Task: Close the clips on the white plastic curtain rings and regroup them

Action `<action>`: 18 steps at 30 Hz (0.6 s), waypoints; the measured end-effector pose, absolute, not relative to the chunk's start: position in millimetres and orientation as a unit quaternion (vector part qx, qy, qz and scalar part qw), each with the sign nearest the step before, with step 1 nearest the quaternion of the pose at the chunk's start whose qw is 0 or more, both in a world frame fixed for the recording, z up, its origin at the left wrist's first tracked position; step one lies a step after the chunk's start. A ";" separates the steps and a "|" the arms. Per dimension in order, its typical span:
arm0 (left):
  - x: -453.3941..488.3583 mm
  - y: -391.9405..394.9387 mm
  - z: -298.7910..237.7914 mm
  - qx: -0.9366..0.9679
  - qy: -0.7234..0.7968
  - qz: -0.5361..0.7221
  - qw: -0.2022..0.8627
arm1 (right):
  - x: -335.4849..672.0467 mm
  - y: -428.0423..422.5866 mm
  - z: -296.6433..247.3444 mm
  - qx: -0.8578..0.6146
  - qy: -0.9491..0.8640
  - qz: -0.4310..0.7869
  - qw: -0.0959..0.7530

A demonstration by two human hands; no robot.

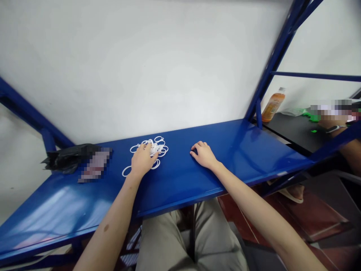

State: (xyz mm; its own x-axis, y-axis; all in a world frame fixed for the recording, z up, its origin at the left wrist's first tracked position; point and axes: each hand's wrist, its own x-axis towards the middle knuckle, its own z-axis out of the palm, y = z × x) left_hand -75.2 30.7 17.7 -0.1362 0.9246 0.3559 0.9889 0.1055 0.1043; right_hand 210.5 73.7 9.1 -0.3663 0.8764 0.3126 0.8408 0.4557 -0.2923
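My left hand point(143, 160) lies over a loose pile of thin white rings point(162, 149) on the blue table point(180, 180). Its fingers are stretched and apart, resting on the pile and covering part of it. Several rings stick out around the fingers, and one ring point(126, 171) sits just left of the wrist. To the right, my right hand point(204, 155) rests on the bare tabletop with its fingers slightly bent and the thumb apart, holding nothing. A gap of table separates this hand from the rings.
A crumpled black plastic bag point(70, 157) and a blurred flat object point(96, 165) lie at the left. Blue frame bars point(272, 60) rise at the table's ends. On a black table point(296, 130) at right stand an orange drink bottle point(273, 105) and green pieces, near another person's arm point(352, 150).
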 end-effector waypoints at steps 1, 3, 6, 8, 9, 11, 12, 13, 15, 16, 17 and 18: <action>-77.3 31.1 17.4 -0.653 -0.732 -0.169 0.098 | 210.3 73.7 9.4 -0.521 -0.825 0.042 0.214; -81.2 31.7 17.0 -0.658 -0.722 -0.195 0.090 | 210.1 73.8 9.8 -0.521 -0.825 0.045 0.212; -86.3 33.0 18.4 -0.655 -0.704 -0.263 0.080 | 210.3 74.2 9.6 -0.519 -0.826 0.045 0.214; -88.9 34.3 20.7 -0.647 -0.687 -0.320 0.085 | 210.6 74.3 9.3 -0.517 -0.827 0.044 0.215; -89.8 34.9 22.1 -0.642 -0.677 -0.348 0.091 | 210.8 74.3 9.3 -0.517 -0.828 0.044 0.215; -90.6 35.8 24.5 -0.632 -0.659 -0.395 0.100 | 211.1 74.3 9.4 -0.517 -0.828 0.046 0.214; -90.3 36.0 25.5 -0.626 -0.654 -0.412 0.101 | 211.2 74.3 9.4 -0.517 -0.827 0.047 0.214; -89.6 36.0 26.2 -0.621 -0.651 -0.425 0.097 | 211.2 74.2 9.5 -0.517 -0.827 0.047 0.213; -87.4 35.5 27.1 -0.610 -0.653 -0.442 0.083 | 211.2 74.3 9.6 -0.517 -0.828 0.047 0.213; -86.2 35.2 27.3 -0.605 -0.654 -0.448 0.076 | 211.1 74.3 9.6 -0.517 -0.828 0.047 0.213; -85.1 34.9 27.3 -0.602 -0.654 -0.453 0.071 | 211.1 74.3 9.7 -0.517 -0.828 0.048 0.213; -84.3 34.7 27.1 -0.602 -0.651 -0.457 0.070 | 211.1 74.3 9.7 -0.517 -0.828 0.048 0.213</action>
